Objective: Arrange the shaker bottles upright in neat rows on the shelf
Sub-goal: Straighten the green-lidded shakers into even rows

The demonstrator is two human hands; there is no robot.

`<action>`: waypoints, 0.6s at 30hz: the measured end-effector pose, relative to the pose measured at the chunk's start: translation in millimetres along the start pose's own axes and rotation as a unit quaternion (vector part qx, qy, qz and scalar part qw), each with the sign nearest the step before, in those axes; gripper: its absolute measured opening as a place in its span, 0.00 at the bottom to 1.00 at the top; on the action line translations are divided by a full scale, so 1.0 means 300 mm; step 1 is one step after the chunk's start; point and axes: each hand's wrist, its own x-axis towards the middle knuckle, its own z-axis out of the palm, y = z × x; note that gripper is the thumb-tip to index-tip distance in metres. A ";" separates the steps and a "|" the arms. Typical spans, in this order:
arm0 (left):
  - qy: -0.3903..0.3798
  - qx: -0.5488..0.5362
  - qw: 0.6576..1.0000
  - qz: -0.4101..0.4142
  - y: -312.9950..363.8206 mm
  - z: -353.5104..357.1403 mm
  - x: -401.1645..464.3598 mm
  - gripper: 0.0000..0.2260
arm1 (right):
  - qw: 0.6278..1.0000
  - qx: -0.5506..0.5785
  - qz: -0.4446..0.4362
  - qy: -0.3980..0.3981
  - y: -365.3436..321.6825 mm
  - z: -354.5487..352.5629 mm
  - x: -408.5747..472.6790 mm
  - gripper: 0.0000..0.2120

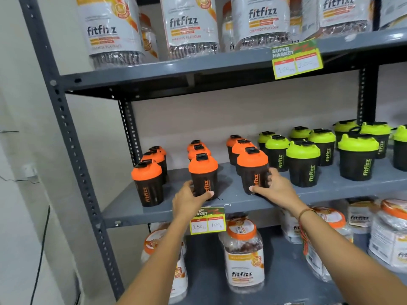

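**Both hands on front-row shakers, middle shelf**

Head view. Grey slotted-steel shelving stands against a pale wall, and we see three levels. On the middle shelf (pixel 220 204) we count three short rows of orange-lidded shaker bottles (pixel 154 159), all upright, running front to back; to their right stand green-lidded shaker bottles (pixel 303 164), also upright, in looser rows. Our left hand (pixel 189 200) wraps the base of the middle front orange shaker (pixel 203 176), thumb across its front. Our right hand (pixel 275 190) grips the right front orange shaker (pixel 253 170) low on its body, thumb in front, fingers behind. A woven band (pixel 305 213) circles the right wrist. Large fitfizz jars (pixel 189 27) fill the shelf above, and more jars (pixel 244 254) sit below. Yellow price tags (pixel 296 59) hang from the shelf edges.
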 end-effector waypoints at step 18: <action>-0.015 -0.047 0.999 -0.014 -0.005 -0.007 -0.028 0.42 | 0.999 0.025 0.020 -0.040 -0.008 -0.025 -0.006 0.48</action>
